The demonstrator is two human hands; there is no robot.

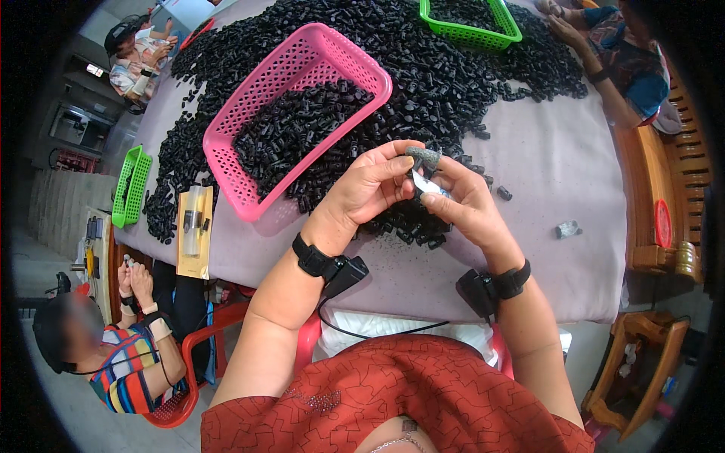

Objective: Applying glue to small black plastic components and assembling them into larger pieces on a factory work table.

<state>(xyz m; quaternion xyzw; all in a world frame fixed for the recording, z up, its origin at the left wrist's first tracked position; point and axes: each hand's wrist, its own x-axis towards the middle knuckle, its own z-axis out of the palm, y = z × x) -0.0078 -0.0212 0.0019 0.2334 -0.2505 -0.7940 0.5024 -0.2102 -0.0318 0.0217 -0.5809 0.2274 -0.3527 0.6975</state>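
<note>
Above the near edge of a heap of small black plastic pieces (408, 83), my hands meet. The thumb and fingers of my left hand (370, 181) are pinched together, and a small dark piece seems to show at their tips, partly hidden. My right hand (472, 204) is closed with its thumb against a small white object (427, 185), whose kind I cannot make out. A speckled grey wrap (424, 156) appears to cover the index fingertip of my right hand, right beside my left fingertips.
A pink basket (220, 162) with black pieces tilts on the heap. Green baskets (483, 36) (133, 189) stand far right and left. A clear tube (195, 219) lies on a yellow envelope (195, 264). A grey wrap (566, 229) lies right. Other people sit around the table (544, 166).
</note>
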